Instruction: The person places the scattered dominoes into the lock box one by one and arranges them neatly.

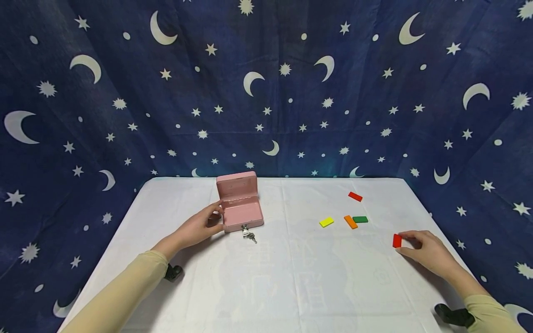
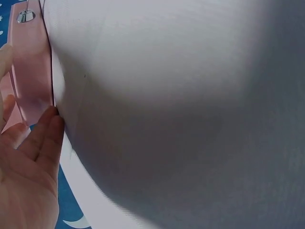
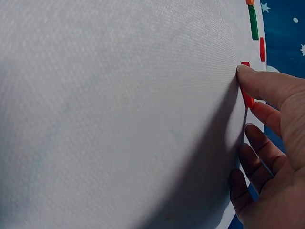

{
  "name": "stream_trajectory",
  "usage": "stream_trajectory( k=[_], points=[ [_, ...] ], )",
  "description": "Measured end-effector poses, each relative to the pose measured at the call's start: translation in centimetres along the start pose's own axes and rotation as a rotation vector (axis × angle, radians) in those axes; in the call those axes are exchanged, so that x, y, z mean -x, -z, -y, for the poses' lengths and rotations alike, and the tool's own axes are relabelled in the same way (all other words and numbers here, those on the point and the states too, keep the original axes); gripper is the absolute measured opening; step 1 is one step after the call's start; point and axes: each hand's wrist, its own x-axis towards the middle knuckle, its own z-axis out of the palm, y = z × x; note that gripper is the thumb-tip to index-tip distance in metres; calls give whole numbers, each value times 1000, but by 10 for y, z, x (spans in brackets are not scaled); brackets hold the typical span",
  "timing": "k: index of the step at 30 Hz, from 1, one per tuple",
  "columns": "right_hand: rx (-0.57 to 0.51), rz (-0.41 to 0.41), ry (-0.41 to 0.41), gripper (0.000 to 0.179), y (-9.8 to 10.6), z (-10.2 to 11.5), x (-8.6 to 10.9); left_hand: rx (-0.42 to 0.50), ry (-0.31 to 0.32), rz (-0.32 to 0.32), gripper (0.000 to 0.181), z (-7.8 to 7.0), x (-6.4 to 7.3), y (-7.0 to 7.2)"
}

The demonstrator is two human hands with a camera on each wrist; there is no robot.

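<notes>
Pink cash box (image 1: 243,213) is already sitting open, left grip (image 1: 195,227) clasping its side, right grip (image 1: 430,254) pinching one red domino (image 1: 397,241), four more dominoes (image 1: 351,222) lying outside

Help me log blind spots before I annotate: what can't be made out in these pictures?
- Box: head view, left wall partly covered by the left hand; left wrist view, cut off by the top edge.
- Keys: head view, too small to make out their teeth.
- Held red block: right wrist view, partly behind the right hand's thumb.
- Orange block: right wrist view, cut off by the top edge.
</notes>
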Motion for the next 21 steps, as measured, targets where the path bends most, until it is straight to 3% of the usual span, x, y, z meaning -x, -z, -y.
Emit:
stream_trajectory(
  k=[21],
  points=[
    [-45,33,-30,65,2,0,1,33,15,25,42,-3,-2,4]
  ],
)
